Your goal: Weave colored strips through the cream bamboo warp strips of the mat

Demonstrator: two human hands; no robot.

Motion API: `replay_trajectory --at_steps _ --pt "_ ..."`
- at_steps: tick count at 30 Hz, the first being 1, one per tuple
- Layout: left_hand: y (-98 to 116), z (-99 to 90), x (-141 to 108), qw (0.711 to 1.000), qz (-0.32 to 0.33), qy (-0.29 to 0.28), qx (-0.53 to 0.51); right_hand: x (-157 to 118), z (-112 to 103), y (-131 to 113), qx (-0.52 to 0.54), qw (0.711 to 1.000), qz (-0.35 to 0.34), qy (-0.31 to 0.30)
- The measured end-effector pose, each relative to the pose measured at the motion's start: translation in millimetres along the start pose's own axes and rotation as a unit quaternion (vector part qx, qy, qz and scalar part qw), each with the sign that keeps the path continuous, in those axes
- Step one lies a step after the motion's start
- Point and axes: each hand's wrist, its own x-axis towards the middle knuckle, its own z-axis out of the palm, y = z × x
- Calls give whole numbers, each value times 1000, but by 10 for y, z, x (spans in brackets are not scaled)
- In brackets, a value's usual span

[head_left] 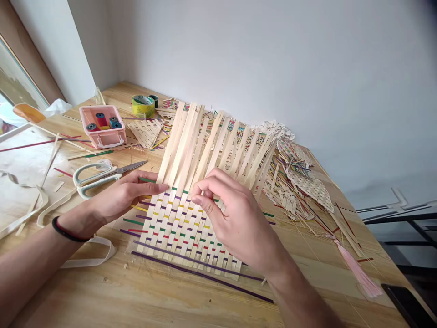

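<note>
A half-woven mat (184,223) of pale flat strips lies before me, crossed by thin purple, yellow, green and red strips. Its long pale strips (184,146) fan up and away at the far side. My left hand (134,189) pinches the mat's left edge, thumb on top, beside the end of a green strip (146,180). Over the mat's middle, my right hand (228,205) has thumb and forefinger pressed together at the topmost woven row. Whatever sits between those fingertips is hidden. The mat's right part is covered by my right hand.
White-handled scissors (99,175) lie left of the mat, near a pink box (102,125) of thread spools. Yellow tape (143,105) stands behind. Scrap strips and woven pieces (309,184) heap along the wall. A pink tassel (358,269) and black phone-like object (406,303) are at right.
</note>
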Motion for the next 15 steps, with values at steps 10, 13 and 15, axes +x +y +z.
replay_trajectory --at_steps 10,13,15 --pt "23 5 -3 1000 0 -10 15 17 -16 69 44 999 17 26" --pt "39 25 -7 999 19 -17 31 27 -29 101 68 997 26 30" --pt "36 26 -6 998 37 -18 46 38 -39 135 89 995 33 35"
